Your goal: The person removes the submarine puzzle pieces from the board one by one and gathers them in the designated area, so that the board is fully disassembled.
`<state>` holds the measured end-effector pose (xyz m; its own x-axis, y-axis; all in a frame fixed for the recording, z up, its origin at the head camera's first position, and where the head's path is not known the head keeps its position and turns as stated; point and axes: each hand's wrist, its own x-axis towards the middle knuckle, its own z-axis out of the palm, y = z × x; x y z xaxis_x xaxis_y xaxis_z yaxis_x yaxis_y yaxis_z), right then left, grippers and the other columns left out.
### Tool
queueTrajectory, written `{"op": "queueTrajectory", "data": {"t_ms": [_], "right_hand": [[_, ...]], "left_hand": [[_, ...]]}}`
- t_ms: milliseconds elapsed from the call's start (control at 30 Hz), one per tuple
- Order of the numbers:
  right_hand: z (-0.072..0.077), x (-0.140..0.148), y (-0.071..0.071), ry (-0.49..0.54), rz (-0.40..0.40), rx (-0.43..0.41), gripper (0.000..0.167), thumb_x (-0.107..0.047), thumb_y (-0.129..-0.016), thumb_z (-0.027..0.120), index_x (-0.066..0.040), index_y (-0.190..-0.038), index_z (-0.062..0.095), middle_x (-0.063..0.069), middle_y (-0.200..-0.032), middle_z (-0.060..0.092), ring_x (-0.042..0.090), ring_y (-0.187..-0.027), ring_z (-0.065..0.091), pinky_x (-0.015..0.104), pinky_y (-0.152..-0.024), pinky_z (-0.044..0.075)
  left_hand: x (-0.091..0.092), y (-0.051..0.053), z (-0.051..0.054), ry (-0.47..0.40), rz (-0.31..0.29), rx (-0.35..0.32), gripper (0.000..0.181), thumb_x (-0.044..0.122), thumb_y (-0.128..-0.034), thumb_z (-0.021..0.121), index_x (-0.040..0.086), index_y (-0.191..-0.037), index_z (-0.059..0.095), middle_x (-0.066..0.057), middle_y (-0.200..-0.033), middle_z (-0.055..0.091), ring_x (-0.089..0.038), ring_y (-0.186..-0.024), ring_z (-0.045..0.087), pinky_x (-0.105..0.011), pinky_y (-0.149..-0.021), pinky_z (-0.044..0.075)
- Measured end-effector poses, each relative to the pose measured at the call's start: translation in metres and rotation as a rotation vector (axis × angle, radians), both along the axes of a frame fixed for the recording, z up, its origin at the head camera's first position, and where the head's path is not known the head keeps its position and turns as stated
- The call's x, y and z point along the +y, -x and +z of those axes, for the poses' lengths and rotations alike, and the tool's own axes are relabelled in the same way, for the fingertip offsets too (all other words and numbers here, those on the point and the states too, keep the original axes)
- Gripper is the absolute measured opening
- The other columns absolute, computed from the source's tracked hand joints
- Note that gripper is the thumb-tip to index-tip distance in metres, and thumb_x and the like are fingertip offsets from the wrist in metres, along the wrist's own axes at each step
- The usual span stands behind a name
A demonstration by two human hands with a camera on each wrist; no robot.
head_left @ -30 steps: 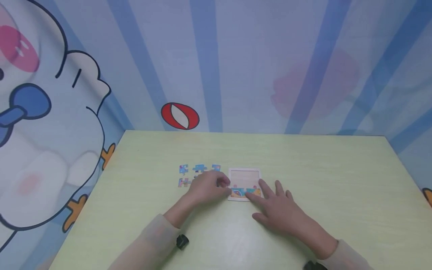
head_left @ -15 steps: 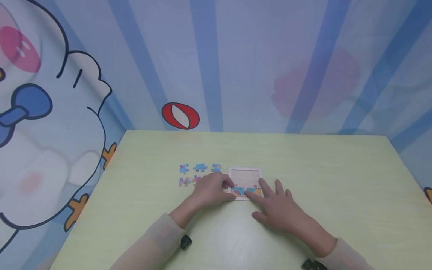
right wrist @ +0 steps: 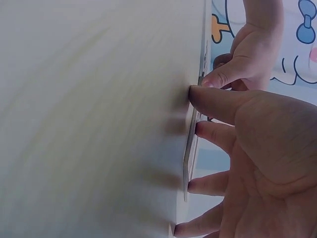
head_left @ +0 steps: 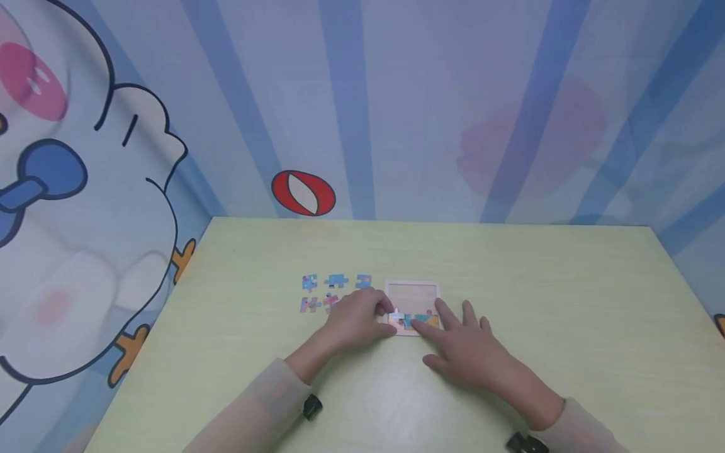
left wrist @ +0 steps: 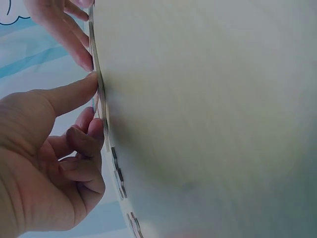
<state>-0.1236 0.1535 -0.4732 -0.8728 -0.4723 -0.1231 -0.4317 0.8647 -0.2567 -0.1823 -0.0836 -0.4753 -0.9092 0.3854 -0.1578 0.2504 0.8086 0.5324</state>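
A small white puzzle tray (head_left: 411, 282) lies on the table, with jigsaw pieces along its near side. At its near left corner my left hand (head_left: 352, 318) pinches a jigsaw piece (head_left: 398, 319) between thumb and fingers; the piece looks tilted and catches the light. In the left wrist view a thin edge of that piece (left wrist: 96, 101) shows between thumb and fingertips. My right hand (head_left: 472, 355) is spread, its index fingertip on the near row by another jigsaw piece (head_left: 427, 320) and another finger at the tray's right side.
Left of the tray lie several loose jigsaw pieces (head_left: 337, 280) in two rows, some of them partly behind my left hand. The pale table (head_left: 544, 283) ends at a printed backdrop (head_left: 419, 113) at the back.
Over the last second my left hand moved slightly right, over the tray's left edge. The near-left piece went from lying flat to looking tilted in its fingers. My right hand stayed nearly still.
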Motion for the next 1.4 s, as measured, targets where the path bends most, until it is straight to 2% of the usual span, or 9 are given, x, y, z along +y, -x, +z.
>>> {"op": "queueTrajectory", "data": {"t_ms": [267, 467, 567, 700, 867, 1000, 1133, 1233, 1400], "right_hand": [[0.001, 0.000, -0.001, -0.005, 0.006, 0.009, 0.058, -0.043, -0.099, 0.068, -0.030, -0.153, 0.054, 0.024, -0.161, 0.036, 0.072, -0.135, 0.029, 0.082, -0.095, 0.035], [0.000, 0.001, -0.001, -0.015, 0.018, 0.021, 0.058, -0.045, -0.099, 0.067, -0.030, -0.153, 0.053, 0.024, -0.161, 0.036, 0.072, -0.135, 0.030, 0.082, -0.094, 0.036], [-0.001, 0.001, -0.001, -0.016, 0.016, 0.020, 0.058, -0.045, -0.099, 0.067, -0.030, -0.153, 0.053, 0.025, -0.161, 0.036, 0.072, -0.135, 0.030, 0.082, -0.094, 0.036], [-0.003, 0.001, 0.000, -0.014, 0.011, 0.012, 0.058, -0.046, -0.098, 0.068, -0.030, -0.152, 0.054, 0.025, -0.161, 0.036, 0.072, -0.135, 0.030, 0.082, -0.094, 0.036], [-0.002, 0.001, -0.001, 0.002, 0.005, 0.003, 0.057, -0.043, -0.099, 0.067, -0.029, -0.152, 0.054, 0.024, -0.161, 0.035, 0.071, -0.136, 0.029, 0.082, -0.096, 0.035], [-0.001, 0.001, -0.001, -0.001, 0.009, 0.009, 0.056, -0.043, -0.099, 0.067, -0.029, -0.152, 0.054, 0.024, -0.161, 0.035, 0.071, -0.136, 0.029, 0.081, -0.096, 0.035], [-0.002, 0.001, -0.001, -0.009, 0.009, 0.011, 0.056, -0.044, -0.099, 0.067, -0.030, -0.152, 0.054, 0.023, -0.161, 0.036, 0.071, -0.136, 0.029, 0.081, -0.095, 0.036], [-0.001, 0.001, -0.001, -0.011, 0.006, 0.008, 0.057, -0.044, -0.099, 0.067, -0.029, -0.152, 0.054, 0.024, -0.161, 0.036, 0.071, -0.136, 0.029, 0.081, -0.096, 0.036], [0.001, 0.001, -0.002, -0.004, 0.006, 0.011, 0.056, -0.043, -0.099, 0.068, -0.029, -0.152, 0.055, 0.024, -0.161, 0.036, 0.070, -0.136, 0.030, 0.080, -0.096, 0.036]], "left_hand": [[0.002, 0.000, 0.002, -0.035, 0.016, 0.015, 0.025, 0.027, -0.0831, 0.088, 0.020, -0.101, 0.073, 0.011, -0.091, 0.067, -0.010, -0.084, 0.061, -0.034, -0.078, 0.049], [-0.001, -0.001, 0.003, -0.115, 0.042, 0.041, 0.007, 0.026, -0.0909, 0.080, 0.023, -0.094, 0.075, 0.017, -0.086, 0.068, -0.008, -0.082, 0.062, -0.034, -0.076, 0.049], [-0.008, -0.003, 0.006, -0.166, 0.059, 0.051, 0.004, 0.028, -0.0938, 0.076, 0.024, -0.095, 0.077, 0.018, -0.089, 0.069, -0.008, -0.083, 0.062, -0.033, -0.075, 0.050], [-0.029, -0.007, 0.012, -0.220, 0.081, 0.068, 0.005, 0.026, -0.0942, 0.077, 0.021, -0.096, 0.078, 0.016, -0.090, 0.071, -0.010, -0.080, 0.063, -0.033, -0.068, 0.051], [-0.069, -0.012, 0.019, -0.227, 0.169, 0.051, 0.006, 0.022, -0.0915, 0.081, 0.018, -0.095, 0.080, 0.013, -0.090, 0.072, -0.012, -0.083, 0.064, -0.033, -0.069, 0.052], [-0.105, -0.017, 0.022, -0.202, 0.225, -0.006, 0.005, 0.019, -0.0918, 0.080, 0.016, -0.096, 0.080, 0.007, -0.092, 0.073, -0.015, -0.084, 0.063, -0.034, -0.067, 0.052], [-0.137, -0.022, 0.022, -0.158, 0.240, -0.076, 0.004, 0.016, -0.0934, 0.077, 0.014, -0.096, 0.080, 0.004, -0.093, 0.073, -0.018, -0.081, 0.061, -0.035, -0.067, 0.050], [-0.151, -0.023, 0.021, -0.124, 0.245, -0.122, 0.004, 0.016, -0.0938, 0.076, 0.014, -0.094, 0.080, 0.002, -0.094, 0.072, -0.019, -0.083, 0.059, -0.036, -0.069, 0.050], [-0.159, -0.022, 0.013, -0.110, 0.236, -0.151, 0.004, 0.015, -0.0943, 0.076, 0.014, -0.093, 0.079, 0.002, -0.096, 0.072, -0.019, -0.086, 0.059, -0.037, -0.074, 0.050]]}}
